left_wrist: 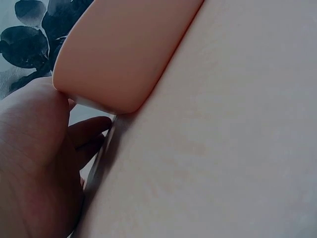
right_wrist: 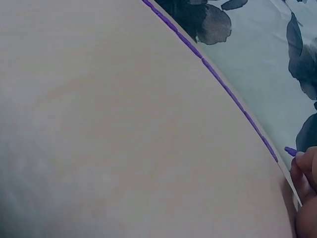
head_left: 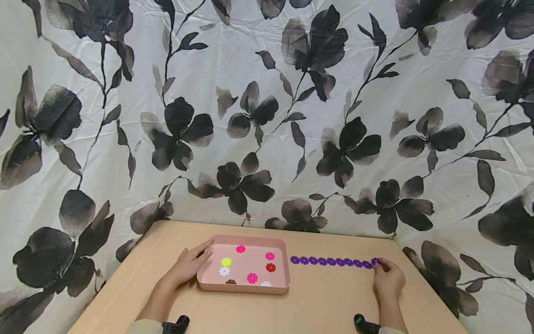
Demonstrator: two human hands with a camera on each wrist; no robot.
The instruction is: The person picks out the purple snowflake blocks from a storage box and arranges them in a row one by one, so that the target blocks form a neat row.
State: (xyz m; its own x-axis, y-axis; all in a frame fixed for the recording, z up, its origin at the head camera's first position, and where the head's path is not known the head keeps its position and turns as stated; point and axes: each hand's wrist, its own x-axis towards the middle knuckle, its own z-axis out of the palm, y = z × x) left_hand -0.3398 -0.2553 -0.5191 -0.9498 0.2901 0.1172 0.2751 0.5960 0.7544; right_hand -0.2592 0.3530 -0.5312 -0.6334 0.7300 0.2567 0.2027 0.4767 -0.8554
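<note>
A pink tray [head_left: 242, 288] stands on the wooden table [head_left: 317, 306] and holds several small flower-shaped pieces: pink [head_left: 252, 278], yellow [head_left: 226, 261], red [head_left: 270, 267] and white [head_left: 224, 271]. My left hand [head_left: 207, 250] rests on the tray's left rim with straight fingers; in the left wrist view the left hand [left_wrist: 39, 148] lies against the tray corner [left_wrist: 124, 49]. To the right of the tray runs a row of purple flower pieces [head_left: 329, 261]. At its right end my right hand [head_left: 380, 265] pinches a purple piece [right_wrist: 290, 151].
A flower-print cloth [head_left: 267, 116] hangs behind and beside the table. The table's left and right edges slant inward toward the back. Black wrist-worn devices [head_left: 175, 324] show at the bottom of the head view. Bare tabletop [right_wrist: 124, 124] lies in front of the purple row.
</note>
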